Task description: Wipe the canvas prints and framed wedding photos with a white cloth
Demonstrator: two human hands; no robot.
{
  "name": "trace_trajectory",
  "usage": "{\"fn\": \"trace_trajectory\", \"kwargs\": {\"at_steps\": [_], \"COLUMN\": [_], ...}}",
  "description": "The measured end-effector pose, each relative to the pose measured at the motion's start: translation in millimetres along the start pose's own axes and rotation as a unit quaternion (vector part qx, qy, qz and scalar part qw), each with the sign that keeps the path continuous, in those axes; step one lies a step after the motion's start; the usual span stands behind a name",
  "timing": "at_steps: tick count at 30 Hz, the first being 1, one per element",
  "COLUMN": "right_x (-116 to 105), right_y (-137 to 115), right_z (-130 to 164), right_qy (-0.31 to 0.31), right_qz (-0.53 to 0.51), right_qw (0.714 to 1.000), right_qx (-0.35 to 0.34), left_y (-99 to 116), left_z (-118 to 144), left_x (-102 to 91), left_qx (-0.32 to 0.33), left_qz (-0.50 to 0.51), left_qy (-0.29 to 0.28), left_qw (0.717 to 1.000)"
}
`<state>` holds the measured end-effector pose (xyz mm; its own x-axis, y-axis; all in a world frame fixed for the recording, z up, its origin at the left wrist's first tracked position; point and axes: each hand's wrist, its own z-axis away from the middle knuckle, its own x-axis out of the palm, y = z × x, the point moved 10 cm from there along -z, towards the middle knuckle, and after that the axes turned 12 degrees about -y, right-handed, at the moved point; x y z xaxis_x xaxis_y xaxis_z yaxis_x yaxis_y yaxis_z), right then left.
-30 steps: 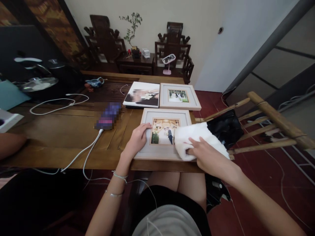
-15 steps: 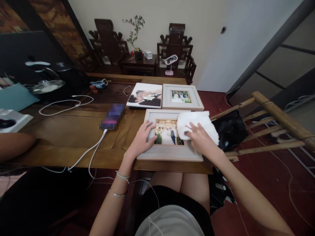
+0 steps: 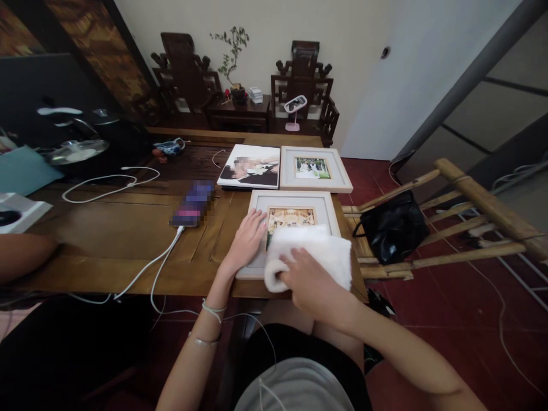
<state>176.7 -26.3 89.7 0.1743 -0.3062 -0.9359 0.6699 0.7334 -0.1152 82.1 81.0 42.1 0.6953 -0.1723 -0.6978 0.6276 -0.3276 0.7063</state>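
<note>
A light wooden picture frame (image 3: 295, 198) with a wide pale mat lies flat near the table's front edge. My left hand (image 3: 249, 238) rests on its left side, fingers stretched out and holding nothing. In my right hand (image 3: 310, 279) is a folded white cloth (image 3: 331, 251), pressed over the lower right of the frame; the fingers curl into the fold. The cloth hides the lower part of the photo inside. Behind it lie a second picture frame (image 3: 314, 185) and, to the left of that, a photo album (image 3: 250, 181) with a picture on its cover.
A phone (image 3: 192, 202) with a white cable (image 3: 166, 251) lies left of the frames. Another person's arm (image 3: 25, 257) rests at the table's left edge. To the right stands a bamboo chair (image 3: 475, 205) with a black bag (image 3: 391, 225) on it.
My right hand has moved the cloth from the frame's upper right toward me and left, onto its lower edge. The left hand stays on the frame's left side.
</note>
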Motion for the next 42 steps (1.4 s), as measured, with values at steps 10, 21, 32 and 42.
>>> {"fn": "trace_trajectory", "kwargs": {"at_steps": [10, 21, 32, 42], "right_x": [-16.9, -44.2, -4.2, 3.0], "right_y": [24.0, 143.8, 26.6, 91.2], "right_z": [-28.1, -27.6, 25.6, -3.3], "right_qy": [0.001, 0.089, -0.046, 0.079], "right_qz": [-0.039, 0.131, 0.025, 0.033], "right_qw": [0.998, 0.981, 0.998, 0.995], "right_qx": [-0.049, 0.111, 0.022, 0.059], "left_y": [5.9, 8.8, 6.8, 7.6], "left_z": [9.0, 6.4, 6.8, 5.7], "left_x": [-8.1, -3.8, -3.9, 2.3], "left_qx": [0.034, 0.07, 0.073, 0.079], "left_qz": [0.038, -0.064, -0.076, -0.083], "left_qy": [0.031, 0.049, 0.066, 0.031], "left_qw": [0.998, 0.994, 0.992, 0.993]}}
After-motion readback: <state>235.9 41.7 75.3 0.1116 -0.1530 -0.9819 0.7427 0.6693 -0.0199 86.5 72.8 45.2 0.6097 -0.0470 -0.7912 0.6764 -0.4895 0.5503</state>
